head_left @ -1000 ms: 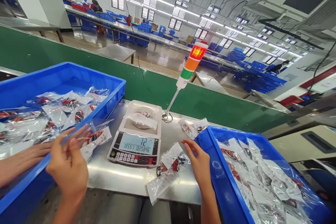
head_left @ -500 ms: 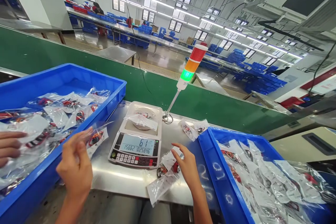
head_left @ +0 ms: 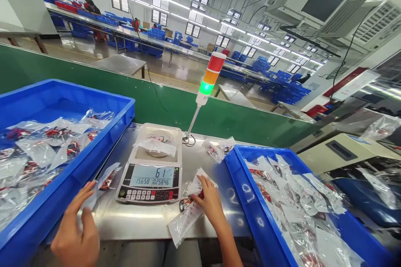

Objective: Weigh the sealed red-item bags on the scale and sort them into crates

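My left hand point(head_left: 77, 233) is low at the front of the steel table point(head_left: 147, 221), its fingers pinching a clear plastic bag point(head_left: 102, 183) with a red part inside, beside the left blue bin point(head_left: 78, 167). My right hand point(head_left: 209, 202) rests on a small pile of clear bags point(head_left: 184, 217) right of the scale, fingers closed on one of them. The digital scale point(head_left: 150, 177) sits between my hands with one bag point(head_left: 155, 146) on its pan; its display reads 61.
The right blue bin point(head_left: 244, 200) holds several bagged parts. Two loose bags point(head_left: 219, 148) lie behind it. A signal tower point(head_left: 206, 79) glows green behind the scale. A green conveyor belt point(head_left: 238, 121) runs across the back.
The signal tower went from red to green and the scale reading changed from 12 to 61. Another person's hand left the left bin. My left hand dropped lower; my right hand closed on the pile.
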### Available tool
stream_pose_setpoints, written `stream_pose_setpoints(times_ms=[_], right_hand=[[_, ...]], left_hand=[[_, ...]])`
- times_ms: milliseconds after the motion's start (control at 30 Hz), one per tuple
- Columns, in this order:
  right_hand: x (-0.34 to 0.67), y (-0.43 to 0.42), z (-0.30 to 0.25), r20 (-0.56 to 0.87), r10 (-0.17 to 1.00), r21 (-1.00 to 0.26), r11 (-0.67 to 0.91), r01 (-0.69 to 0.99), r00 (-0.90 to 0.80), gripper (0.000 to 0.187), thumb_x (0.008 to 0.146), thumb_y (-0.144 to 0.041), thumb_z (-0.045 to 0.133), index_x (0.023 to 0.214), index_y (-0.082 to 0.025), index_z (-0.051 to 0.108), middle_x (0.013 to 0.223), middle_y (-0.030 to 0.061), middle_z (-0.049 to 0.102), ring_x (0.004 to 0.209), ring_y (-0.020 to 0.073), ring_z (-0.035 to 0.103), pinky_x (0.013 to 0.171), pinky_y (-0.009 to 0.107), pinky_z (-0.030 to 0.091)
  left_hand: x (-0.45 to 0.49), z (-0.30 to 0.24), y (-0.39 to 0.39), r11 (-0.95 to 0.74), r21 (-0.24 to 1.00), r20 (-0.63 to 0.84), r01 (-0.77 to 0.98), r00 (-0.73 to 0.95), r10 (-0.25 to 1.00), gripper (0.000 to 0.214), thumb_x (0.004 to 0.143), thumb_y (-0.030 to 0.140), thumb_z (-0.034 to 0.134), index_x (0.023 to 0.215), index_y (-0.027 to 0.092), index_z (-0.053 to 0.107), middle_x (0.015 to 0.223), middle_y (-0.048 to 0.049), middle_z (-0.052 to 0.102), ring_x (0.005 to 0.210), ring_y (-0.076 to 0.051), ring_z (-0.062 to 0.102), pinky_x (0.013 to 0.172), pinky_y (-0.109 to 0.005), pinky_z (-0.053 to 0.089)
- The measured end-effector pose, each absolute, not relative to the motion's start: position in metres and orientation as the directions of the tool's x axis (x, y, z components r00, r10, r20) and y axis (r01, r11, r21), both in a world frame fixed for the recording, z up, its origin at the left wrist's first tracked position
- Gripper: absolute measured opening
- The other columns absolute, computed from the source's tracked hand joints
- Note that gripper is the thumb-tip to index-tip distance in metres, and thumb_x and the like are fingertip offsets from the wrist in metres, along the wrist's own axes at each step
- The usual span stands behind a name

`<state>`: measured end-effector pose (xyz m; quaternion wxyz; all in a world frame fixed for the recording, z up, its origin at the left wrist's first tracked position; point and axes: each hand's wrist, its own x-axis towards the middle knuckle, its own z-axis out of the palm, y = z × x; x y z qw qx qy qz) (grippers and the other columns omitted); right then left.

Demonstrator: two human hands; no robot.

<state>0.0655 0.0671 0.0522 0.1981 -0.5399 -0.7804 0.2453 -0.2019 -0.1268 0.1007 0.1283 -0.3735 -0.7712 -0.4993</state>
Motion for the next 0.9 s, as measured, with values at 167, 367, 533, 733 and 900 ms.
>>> stream_pose_setpoints(times_ms=[167,367,533,733,900], right_hand=[[0.077,0.071,0.062,0.107,0.984,-0.801,0.172,0.574,-0.145,0.044,0.077,-0.024,0.057,0.12,-0.022,0.068,0.117,0.011,0.077,0.108,0.0326,0.073,0.095,0.05,0.056],[0.068,0.081,0.136,0.201,0.964,-0.95,0.236,0.204,-0.175,0.045,0.083,-0.036,0.068,0.125,-0.021,0.065,0.127,0.0136,0.073,0.116,0.0332,0.069,0.092,0.045,0.059],[-0.001,0.109,0.206,0.416,0.747,-0.828,0.547,0.125,-0.518,0.04,0.09,-0.028,0.062,0.13,-0.027,0.067,0.14,0.0054,0.067,0.135,0.0263,0.057,0.117,0.047,0.041],[-0.064,0.139,0.219,0.314,0.437,-0.628,0.761,0.161,-0.843,0.062,0.082,0.004,0.044,0.125,-0.031,0.071,0.141,-0.0039,0.067,0.147,0.0213,0.045,0.124,0.056,0.028],[-0.02,0.102,0.192,0.366,0.609,-0.634,0.717,0.29,-0.704,0.044,0.096,-0.01,0.042,0.126,-0.027,0.07,0.131,0.0039,0.071,0.13,0.0244,0.059,0.113,0.048,0.046]], left_hand=[[-0.209,0.156,-0.049,-0.086,0.541,0.714,0.837,-0.403,0.572,0.032,0.099,0.026,0.049,0.127,0.036,0.063,0.125,-0.0008,0.072,0.123,-0.026,0.066,0.109,-0.049,0.055],[-0.221,0.162,0.035,-0.276,0.493,0.584,0.825,-0.079,0.808,0.018,0.092,0.029,0.057,0.099,0.028,0.074,0.121,-0.0006,0.075,0.129,-0.026,0.062,0.121,-0.049,0.042],[-0.247,0.173,0.049,-0.024,0.679,0.622,0.734,-0.557,0.55,0.025,0.094,0.035,0.053,0.092,0.019,0.072,0.087,-0.0073,0.077,0.078,-0.024,0.075,0.082,-0.044,0.063],[-0.313,0.219,-0.013,0.159,0.83,0.546,0.534,-0.837,-0.035,0.031,0.085,0.038,0.057,0.1,0.014,0.07,0.101,-0.0132,0.075,0.095,-0.033,0.074,0.082,-0.051,0.061],[-0.335,0.222,-0.053,0.322,0.758,0.582,0.567,-0.811,0.058,0.031,0.088,0.043,0.055,0.105,0.022,0.07,0.127,-0.0087,0.072,0.13,-0.039,0.06,0.113,-0.066,0.042]])
